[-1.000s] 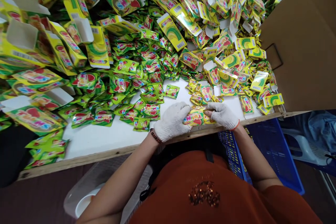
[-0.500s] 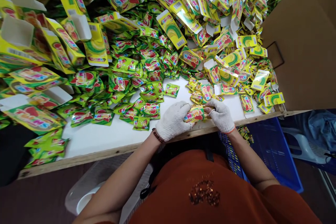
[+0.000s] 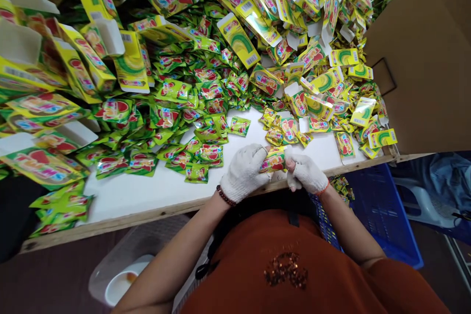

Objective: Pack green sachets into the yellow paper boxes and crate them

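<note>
Near the table's front edge, my left hand, in a white knitted glove, is closed round a small yellow, green and red carton. Its printed face is turned up. At the carton's right end, by a pale end flap, my gloved right hand has its fingers curled in and its bare thumb tip at the end. The fingers' exact grip there is partly hidden. Just beyond the hands lie several yellow wrapped packets and another small carton. A single green sachet lies on the white tabletop.
Green sachets are heaped across the middle and left. Open cartons are piled at the back and on both sides. A large cardboard box stands at the right. Below the wooden edge are a blue crate and a white cup.
My right hand has shifted lower at the carton's right end, its fingers curling downward, and a pale flap now shows there. My left hand keeps its hold on the carton.
</note>
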Demonstrator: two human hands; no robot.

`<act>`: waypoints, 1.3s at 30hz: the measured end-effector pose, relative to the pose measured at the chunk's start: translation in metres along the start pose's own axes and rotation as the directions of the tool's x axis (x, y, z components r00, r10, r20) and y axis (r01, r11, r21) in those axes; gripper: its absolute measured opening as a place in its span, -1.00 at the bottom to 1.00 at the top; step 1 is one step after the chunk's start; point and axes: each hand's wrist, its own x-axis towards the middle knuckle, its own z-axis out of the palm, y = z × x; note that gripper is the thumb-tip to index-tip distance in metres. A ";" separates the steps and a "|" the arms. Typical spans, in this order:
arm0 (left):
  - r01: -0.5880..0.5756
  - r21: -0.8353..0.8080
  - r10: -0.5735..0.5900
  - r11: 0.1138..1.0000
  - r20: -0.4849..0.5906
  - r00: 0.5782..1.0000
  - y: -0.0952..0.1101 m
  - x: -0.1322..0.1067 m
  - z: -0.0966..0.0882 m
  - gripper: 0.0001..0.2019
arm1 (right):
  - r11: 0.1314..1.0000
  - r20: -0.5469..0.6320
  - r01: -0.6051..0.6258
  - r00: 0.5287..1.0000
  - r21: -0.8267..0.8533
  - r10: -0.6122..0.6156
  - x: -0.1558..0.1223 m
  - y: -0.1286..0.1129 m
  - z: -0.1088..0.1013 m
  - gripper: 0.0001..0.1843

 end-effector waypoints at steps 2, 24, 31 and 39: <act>0.030 0.017 -0.030 0.999 -0.014 0.999 0.007 -0.003 0.003 -0.54 | 0.999 0.112 -0.020 0.993 -0.044 0.025 0.000 -0.001 0.000 -0.48; 0.233 -0.706 -0.374 0.669 -0.049 0.926 0.007 -0.024 0.017 -0.76 | 0.879 -0.330 0.408 0.817 -0.248 -0.472 0.020 0.032 0.006 -0.71; 0.330 -0.809 -0.515 0.487 0.039 0.856 0.006 -0.010 0.017 -0.75 | 0.861 -0.281 0.438 0.819 -0.257 -0.500 0.033 0.016 0.013 -0.81; 0.260 -0.746 -0.470 0.613 -0.080 0.879 0.006 -0.014 0.017 -0.82 | 0.827 -0.160 0.454 0.837 -0.332 -0.524 0.033 0.011 0.009 -0.77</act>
